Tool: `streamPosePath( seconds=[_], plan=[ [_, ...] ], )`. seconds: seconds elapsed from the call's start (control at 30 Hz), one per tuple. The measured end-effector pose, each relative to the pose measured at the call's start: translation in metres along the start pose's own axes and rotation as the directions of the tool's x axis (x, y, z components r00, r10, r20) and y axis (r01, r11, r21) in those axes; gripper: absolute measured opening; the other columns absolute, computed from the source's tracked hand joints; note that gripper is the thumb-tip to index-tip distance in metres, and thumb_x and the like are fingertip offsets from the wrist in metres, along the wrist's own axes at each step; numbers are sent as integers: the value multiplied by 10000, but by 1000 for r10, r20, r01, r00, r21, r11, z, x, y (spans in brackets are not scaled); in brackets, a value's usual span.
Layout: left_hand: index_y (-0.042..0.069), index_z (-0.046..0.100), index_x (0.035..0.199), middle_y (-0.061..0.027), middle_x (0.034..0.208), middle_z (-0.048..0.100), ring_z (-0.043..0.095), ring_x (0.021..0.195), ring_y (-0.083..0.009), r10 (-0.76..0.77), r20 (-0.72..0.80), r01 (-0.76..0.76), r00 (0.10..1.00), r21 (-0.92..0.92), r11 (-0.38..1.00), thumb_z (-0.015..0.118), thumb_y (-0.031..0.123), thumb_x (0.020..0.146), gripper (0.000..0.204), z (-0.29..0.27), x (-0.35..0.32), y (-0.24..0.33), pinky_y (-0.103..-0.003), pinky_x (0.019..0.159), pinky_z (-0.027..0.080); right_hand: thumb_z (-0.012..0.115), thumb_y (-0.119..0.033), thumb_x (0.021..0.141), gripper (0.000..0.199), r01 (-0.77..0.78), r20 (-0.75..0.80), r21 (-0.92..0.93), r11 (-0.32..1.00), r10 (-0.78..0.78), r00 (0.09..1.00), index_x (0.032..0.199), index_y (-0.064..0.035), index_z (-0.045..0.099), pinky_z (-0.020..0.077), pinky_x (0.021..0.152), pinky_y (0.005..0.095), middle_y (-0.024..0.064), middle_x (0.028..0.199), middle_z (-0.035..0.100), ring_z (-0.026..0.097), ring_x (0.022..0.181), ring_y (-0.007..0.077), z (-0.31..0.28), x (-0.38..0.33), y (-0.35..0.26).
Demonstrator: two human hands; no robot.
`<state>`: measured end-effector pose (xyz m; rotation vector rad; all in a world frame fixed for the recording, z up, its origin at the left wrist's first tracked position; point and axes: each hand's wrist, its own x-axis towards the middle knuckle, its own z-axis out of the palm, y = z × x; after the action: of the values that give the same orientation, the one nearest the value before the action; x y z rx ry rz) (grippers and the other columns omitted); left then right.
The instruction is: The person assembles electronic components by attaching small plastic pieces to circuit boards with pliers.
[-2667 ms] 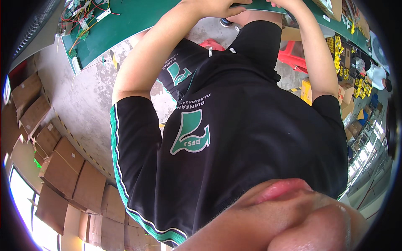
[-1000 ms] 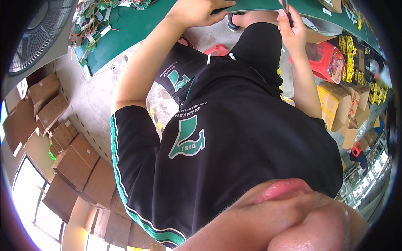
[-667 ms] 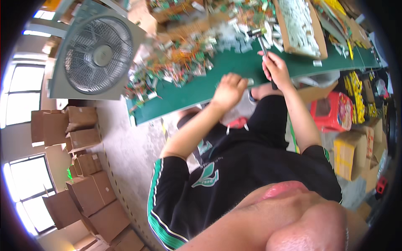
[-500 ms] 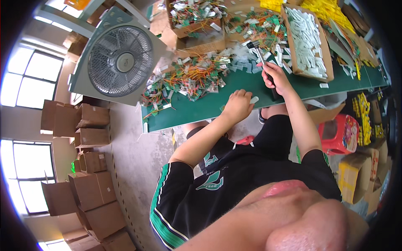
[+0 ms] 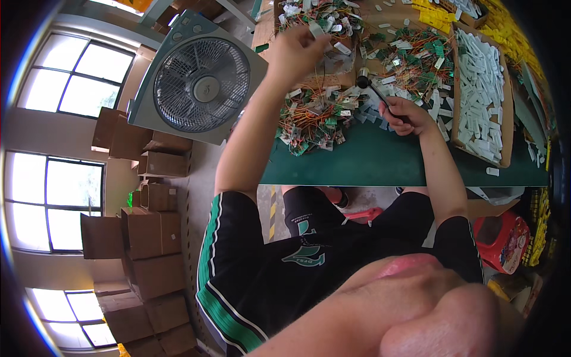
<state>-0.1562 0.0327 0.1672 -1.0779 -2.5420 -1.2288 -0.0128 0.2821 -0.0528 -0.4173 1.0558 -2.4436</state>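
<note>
Small white part (image 5: pixel 315 28) now pinched in the raised left hand (image 5: pixel 295 50), lifted off the far pile (image 5: pixel 315 119); right hand (image 5: pixel 405 114) gripped a dark tool (image 5: pixel 373 89).

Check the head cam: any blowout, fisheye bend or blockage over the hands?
Head view: windows blown out at left; strong fisheye bend with a dark rim; the wearer's own chin blocks the lower right; left hand slightly soft, right hand on a dark tool reads sharper.
</note>
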Motion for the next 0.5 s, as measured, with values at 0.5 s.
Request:
streamPosePath(
  seconds=[0.5],
  plan=[
    [-17,613,1038,-56,778,663,634,703,-105,-90,-222,-58,971,-581,812,681,63,936,147,110,-16,15,-272,631,510,631,-248,1032,261,-78,67,52,996,75,995,1154,-20,599,265,337,185,13,649,489,384,411,34,2,3,3]
  ],
)
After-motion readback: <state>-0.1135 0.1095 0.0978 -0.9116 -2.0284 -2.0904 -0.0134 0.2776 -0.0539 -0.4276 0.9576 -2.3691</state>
